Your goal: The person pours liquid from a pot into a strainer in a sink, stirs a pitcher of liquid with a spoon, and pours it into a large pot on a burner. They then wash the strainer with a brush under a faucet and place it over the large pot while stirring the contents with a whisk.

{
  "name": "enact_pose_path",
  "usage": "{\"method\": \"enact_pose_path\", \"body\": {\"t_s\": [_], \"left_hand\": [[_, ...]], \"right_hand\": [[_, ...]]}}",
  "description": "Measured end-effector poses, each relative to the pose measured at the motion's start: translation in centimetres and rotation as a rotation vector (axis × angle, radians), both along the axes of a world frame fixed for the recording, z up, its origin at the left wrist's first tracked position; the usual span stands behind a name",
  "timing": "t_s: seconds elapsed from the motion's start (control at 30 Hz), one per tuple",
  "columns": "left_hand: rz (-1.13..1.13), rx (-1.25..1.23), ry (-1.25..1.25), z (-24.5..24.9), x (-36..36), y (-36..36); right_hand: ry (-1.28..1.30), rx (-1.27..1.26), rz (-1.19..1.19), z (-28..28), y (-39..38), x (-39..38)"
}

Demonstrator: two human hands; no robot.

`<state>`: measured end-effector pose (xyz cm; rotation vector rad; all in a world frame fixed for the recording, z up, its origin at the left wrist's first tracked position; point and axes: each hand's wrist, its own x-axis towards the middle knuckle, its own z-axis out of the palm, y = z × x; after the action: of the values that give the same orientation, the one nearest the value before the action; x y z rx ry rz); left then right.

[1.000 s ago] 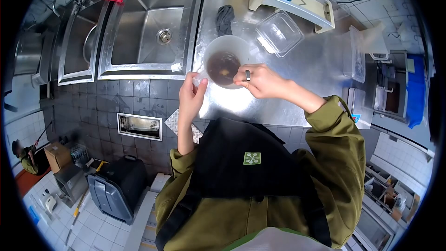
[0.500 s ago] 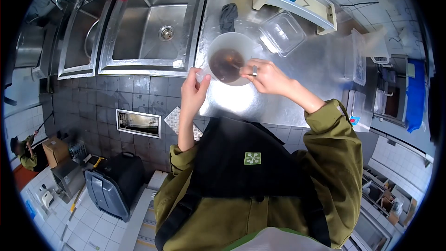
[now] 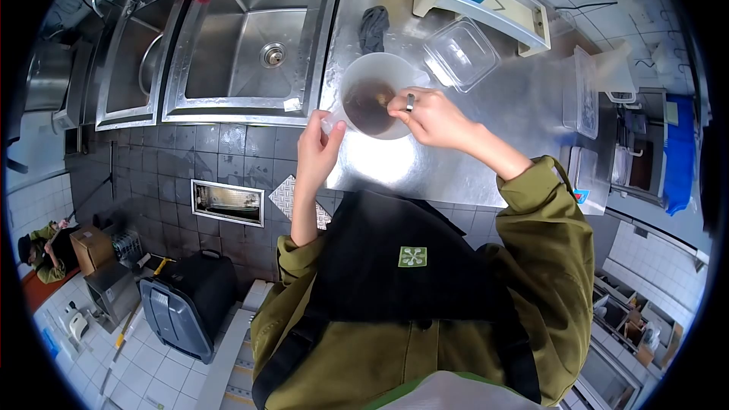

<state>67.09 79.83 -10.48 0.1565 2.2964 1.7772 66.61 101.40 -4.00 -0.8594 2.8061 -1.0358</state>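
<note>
The jug (image 3: 372, 66), a translucent plastic one with dark brown liquid (image 3: 367, 103) in its bottom, stands on the steel counter (image 3: 493, 110) just right of the double sink (image 3: 243, 38). From my feed, the left hand (image 3: 317, 150) is closed on the small handle at the jug's near-left edge, thumb and fingers pinching it. The right hand (image 3: 429, 115), wearing a ring (image 3: 409, 102), hovers over the jug's right rim with its fingertips drawn together above the liquid; the view is too small for me to tell whether they pinch something thin. A clear, empty container (image 3: 461, 52) sits just beyond the jug, and a dark cloth (image 3: 373, 28) lies behind it.
</note>
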Motion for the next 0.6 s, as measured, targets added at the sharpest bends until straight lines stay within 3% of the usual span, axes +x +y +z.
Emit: {"method": "enact_pose_path", "body": {"t_s": [0.07,0.27,0.37,0.47,0.6], "left_hand": [[0.000,0.002,0.007,-0.1,0.0,0.0],[-0.003,-0.010,0.017,0.1,0.0,0.0],[0.000,0.008,0.024,-0.1,0.0,0.0],[0.011,0.013,0.023,0.1,0.1,0.2],[-0.005,-0.003,0.012,0.1,0.0,0.0]], "right_hand": [[0.065,-0.047,-0.003,-0.6,-0.4,-0.1],[-0.188,-0.210,-0.041,-1.2,0.1,-0.1],[-0.219,-0.036,-0.037,0.1,0.8,-0.9],[-0.044,0.020,-0.063,0.1,0.5,-1.6],[0.021,-0.130,-0.036,-0.7,-0.8,-1.3]]}}
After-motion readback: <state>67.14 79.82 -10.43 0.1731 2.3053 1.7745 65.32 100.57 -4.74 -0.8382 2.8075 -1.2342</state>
